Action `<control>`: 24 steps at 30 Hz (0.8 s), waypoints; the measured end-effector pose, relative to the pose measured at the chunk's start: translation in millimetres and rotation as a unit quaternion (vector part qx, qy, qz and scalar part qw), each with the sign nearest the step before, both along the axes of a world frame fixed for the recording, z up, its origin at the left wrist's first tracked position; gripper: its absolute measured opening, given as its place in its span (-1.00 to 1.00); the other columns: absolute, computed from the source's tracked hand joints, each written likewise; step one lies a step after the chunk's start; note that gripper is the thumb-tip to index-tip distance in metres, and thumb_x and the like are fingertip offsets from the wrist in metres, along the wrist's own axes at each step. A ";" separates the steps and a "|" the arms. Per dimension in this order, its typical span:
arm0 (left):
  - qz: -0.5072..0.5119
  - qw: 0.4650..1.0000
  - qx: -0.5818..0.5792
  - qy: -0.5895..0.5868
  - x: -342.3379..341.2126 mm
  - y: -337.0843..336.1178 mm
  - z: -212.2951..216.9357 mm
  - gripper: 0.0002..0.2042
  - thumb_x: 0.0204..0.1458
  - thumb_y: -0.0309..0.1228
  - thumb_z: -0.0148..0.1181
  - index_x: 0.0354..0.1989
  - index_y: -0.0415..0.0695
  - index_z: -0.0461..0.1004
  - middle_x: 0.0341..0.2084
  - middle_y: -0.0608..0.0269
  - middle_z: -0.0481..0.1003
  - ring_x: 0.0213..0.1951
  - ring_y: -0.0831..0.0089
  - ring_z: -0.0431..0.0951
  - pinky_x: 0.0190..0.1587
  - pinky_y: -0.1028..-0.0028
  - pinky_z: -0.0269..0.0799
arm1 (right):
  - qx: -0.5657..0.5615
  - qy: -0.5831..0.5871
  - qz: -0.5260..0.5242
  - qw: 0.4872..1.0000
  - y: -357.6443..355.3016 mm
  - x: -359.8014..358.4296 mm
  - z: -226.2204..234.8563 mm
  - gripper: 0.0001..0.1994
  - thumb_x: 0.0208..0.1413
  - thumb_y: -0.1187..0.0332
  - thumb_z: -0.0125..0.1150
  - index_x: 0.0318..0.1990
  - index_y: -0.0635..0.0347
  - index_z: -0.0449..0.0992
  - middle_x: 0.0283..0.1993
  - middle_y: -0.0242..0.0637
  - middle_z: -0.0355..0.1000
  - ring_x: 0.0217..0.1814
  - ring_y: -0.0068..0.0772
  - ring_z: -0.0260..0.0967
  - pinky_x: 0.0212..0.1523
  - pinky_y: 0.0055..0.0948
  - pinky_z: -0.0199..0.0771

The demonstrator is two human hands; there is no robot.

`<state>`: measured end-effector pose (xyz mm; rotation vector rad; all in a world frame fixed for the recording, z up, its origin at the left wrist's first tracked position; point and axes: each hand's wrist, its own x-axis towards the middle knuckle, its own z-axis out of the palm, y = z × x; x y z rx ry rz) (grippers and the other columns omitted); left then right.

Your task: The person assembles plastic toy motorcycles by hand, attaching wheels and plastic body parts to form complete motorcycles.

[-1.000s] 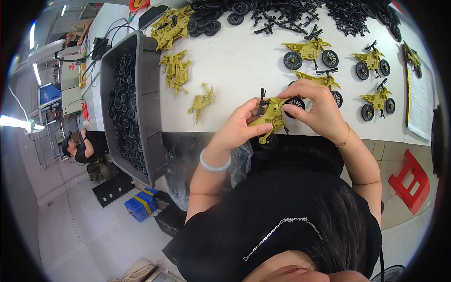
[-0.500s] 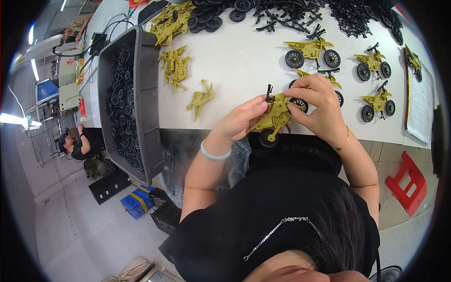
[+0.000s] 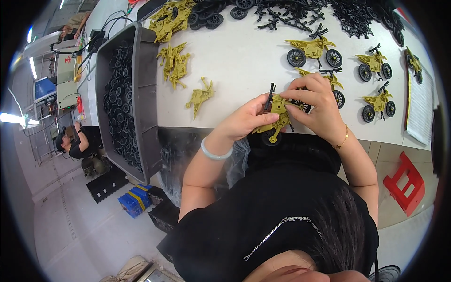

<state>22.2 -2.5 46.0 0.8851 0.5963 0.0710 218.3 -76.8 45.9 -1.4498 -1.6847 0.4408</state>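
Both my hands hold one yellow toy motorcycle [image 3: 280, 117] just over the table's near edge. My left hand [image 3: 251, 117] grips it by the side with the black handlebar, its thumb lying across the yellow body. My right hand [image 3: 317, 101] pinches the other side, fingers around the front fork and a black spoked wheel. A second black wheel [image 3: 271, 137] sits at the bottom of the toy. Behind my right hand stands another toy motorcycle [image 3: 337, 82], partly covered by the fingers. Loose yellow body parts [image 3: 200, 97] lie left of my hands.
A grey bin [image 3: 145, 94] full of black wheels stands at the left. Piles of black wheels [image 3: 206, 16] and handlebars [image 3: 293, 19] line the far side. Finished-looking toy motorcycles [image 3: 376, 101] stand at right, near a white tray [image 3: 419, 110]. A red stool [image 3: 405, 185] is on the floor.
My left thumb has moved down across the toy's body, and the handlebar now shows more fully beside it. The toy has turned slightly; my right hand keeps its pinch.
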 end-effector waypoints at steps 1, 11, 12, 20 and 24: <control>-0.001 1.000 0.004 -0.007 1.9 1.0 -1.0 -0.42 0.10 -0.27 0.16 0.21 -0.32 0.12 -0.05 0.09 0.39 -0.10 0.30 0.50 -0.04 0.34 0.45 | -0.002 -0.011 0.000 1.000 1.4 1.0 0.5 -0.81 -0.22 0.43 0.33 -0.34 0.05 0.63 -0.31 -0.46 0.43 -0.19 -0.38 0.30 -0.14 -0.39 0.21; 0.017 0.999 0.040 0.019 14.3 11.2 3.6 -0.58 0.04 -0.52 0.19 0.08 -0.23 0.23 -0.18 0.20 0.46 -0.20 0.44 0.54 -0.14 0.42 0.49 | 0.008 -0.023 -0.018 1.000 13.0 7.5 -2.8 -0.80 -0.29 0.40 0.32 -0.38 0.03 0.61 -0.32 -0.36 0.44 -0.20 -0.25 0.36 -0.14 -0.29 0.30; 0.033 0.997 0.060 0.035 16.5 8.6 4.0 -0.57 0.02 -0.53 0.22 0.07 -0.23 0.24 -0.19 0.20 0.47 -0.20 0.43 0.54 -0.15 0.41 0.49 | 0.004 -0.029 -0.018 0.999 12.8 7.5 -3.6 -0.80 -0.29 0.40 0.33 -0.38 0.04 0.61 -0.33 -0.37 0.44 -0.21 -0.26 0.36 -0.15 -0.30 0.30; 0.087 0.990 0.108 0.000 18.5 -0.3 -0.2 -0.56 -0.05 -0.65 0.21 0.04 -0.30 0.26 -0.18 0.15 0.48 -0.13 0.36 0.54 -0.08 0.39 0.50 | 0.080 -0.002 -0.033 0.996 -20.3 11.8 15.1 -0.66 -0.23 0.28 0.44 -0.23 0.10 0.53 -0.27 -0.33 0.44 -0.17 -0.21 0.36 -0.13 -0.32 0.31; 0.200 0.978 0.037 -0.036 15.6 -6.0 -5.6 -0.60 -0.05 -0.69 0.19 0.00 -0.32 0.28 -0.22 0.12 0.49 -0.16 0.33 0.55 -0.06 0.36 0.51 | 0.097 -0.008 0.005 0.995 -26.8 -4.6 -2.5 -0.82 -0.10 0.35 0.34 -0.33 0.13 0.49 -0.36 -0.29 0.40 -0.31 -0.23 0.38 -0.30 -0.32 0.39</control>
